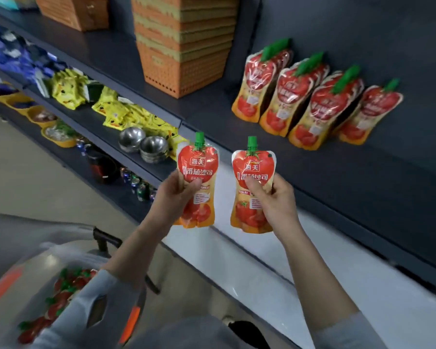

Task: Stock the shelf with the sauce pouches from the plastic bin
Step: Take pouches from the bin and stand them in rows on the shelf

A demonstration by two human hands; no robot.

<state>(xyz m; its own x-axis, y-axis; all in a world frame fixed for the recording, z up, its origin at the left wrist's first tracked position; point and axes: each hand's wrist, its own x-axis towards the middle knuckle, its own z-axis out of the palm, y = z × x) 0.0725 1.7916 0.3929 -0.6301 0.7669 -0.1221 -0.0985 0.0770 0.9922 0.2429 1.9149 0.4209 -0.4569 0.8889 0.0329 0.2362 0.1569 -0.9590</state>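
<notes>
My left hand grips a red and orange tomato sauce pouch with a green cap, held upright. My right hand grips a second, matching pouch beside it. Both pouches hang in front of the dark shelf, below and left of several rows of the same pouches standing on it. The clear plastic bin with more pouches inside sits at the lower left, partly hidden by my left sleeve.
A stack of orange baskets stands on the shelf left of the pouch rows. The lower shelf holds yellow snack packets and steel bowls. A white ledge runs below the shelf. Bare shelf lies in front of the rows.
</notes>
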